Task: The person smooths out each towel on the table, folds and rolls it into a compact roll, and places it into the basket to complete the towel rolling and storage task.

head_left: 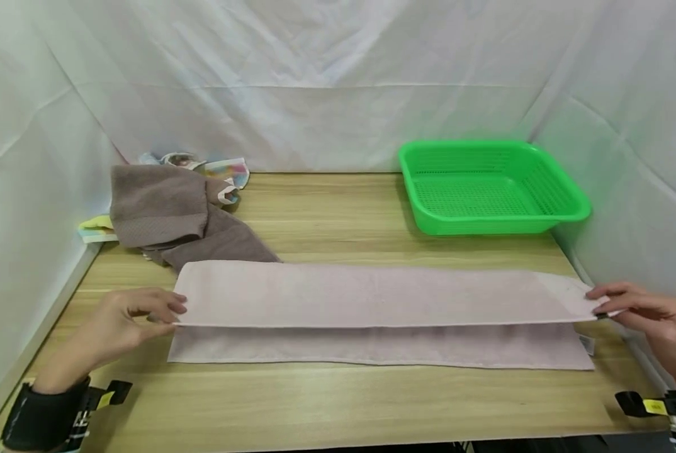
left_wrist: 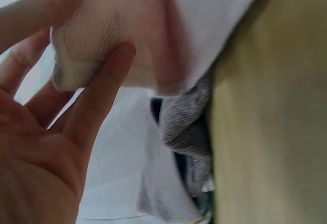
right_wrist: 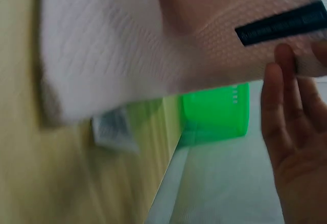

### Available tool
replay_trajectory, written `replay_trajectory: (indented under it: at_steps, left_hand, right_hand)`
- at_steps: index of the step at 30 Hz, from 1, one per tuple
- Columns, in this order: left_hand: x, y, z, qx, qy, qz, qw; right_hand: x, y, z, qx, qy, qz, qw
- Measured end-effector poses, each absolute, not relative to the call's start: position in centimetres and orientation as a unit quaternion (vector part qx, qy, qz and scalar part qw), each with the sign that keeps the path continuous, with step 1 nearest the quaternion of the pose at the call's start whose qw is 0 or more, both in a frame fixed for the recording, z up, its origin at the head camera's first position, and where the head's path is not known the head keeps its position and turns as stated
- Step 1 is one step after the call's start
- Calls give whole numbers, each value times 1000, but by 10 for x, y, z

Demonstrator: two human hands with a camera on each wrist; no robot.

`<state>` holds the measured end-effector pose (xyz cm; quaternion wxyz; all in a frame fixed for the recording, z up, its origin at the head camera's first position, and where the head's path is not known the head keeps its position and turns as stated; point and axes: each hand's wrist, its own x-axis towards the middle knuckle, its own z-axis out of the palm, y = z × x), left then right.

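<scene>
A pale pink towel (head_left: 366,296) stretches across the table in a long strip, its upper layer lifted above the lower layer (head_left: 372,345). My left hand (head_left: 136,314) pinches the near left corner of that raised layer. At the opposite end, my right hand (head_left: 649,311) pinches the right corner. A dark label (right_wrist: 281,24) is sewn close to the right fingertips, in the right wrist view. Below it, a whitish tag (right_wrist: 113,129) sticks out from the lower layer. The left wrist view has the towel corner (left_wrist: 102,50) between thumb and fingers.
Behind the towel's left end lies a crumpled brown towel (head_left: 162,201), with colourful patterned cloths (head_left: 227,171) partly hidden behind it. A green plastic basket (head_left: 493,223) stands at the back right. White sheets (head_left: 326,88) hang around the wooden table (head_left: 315,402).
</scene>
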<state>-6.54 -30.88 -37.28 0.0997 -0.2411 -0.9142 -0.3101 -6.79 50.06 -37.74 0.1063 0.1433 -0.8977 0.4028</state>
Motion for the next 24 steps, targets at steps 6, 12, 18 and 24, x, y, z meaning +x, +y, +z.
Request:
replay_trajectory:
  at_steps: [6, 12, 18, 24]
  left_hand:
    - [-57, -309, -391, -291, -909, -289, 80]
    - [-61, -306, -390, -290, -935, -203, 26]
    - [-87, -300, -376, -260, -945, -197, -6]
    - [-127, -296, -371, -208, -963, -170, -29]
  right_hand:
    - [-70, 523, -400, 207, -899, 381, -68]
    - [-82, 513, -401, 226, -908, 320, -146]
    - [-111, 485, -384, 89, -965, 204, -141]
    - [-140, 482, -383, 76, -975, 160, -137]
